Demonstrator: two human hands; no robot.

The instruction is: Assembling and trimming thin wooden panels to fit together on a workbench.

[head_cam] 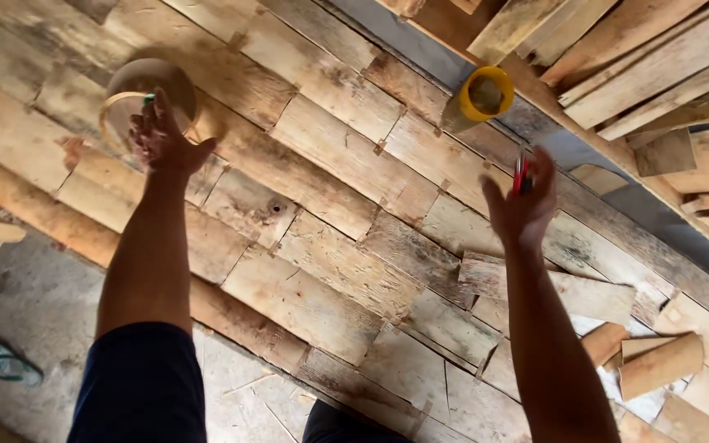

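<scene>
A yellow cup point(487, 93) is seen lying on the planks point(330, 164). Tape rolls point(137, 102) are grasped by the left hand point(160, 139), a red tool point(521, 174) by the right hand point(521, 209).

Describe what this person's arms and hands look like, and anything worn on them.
Both forearms are bare from the elbow down. The left hand and the right hand wear no gloves, and no watch, ring or bracelet shows at either wrist. A dark navy sleeve covers the left upper arm at the bottom edge of the picture. The right upper arm is out of the picture, so its sleeve cannot be seen.
</scene>
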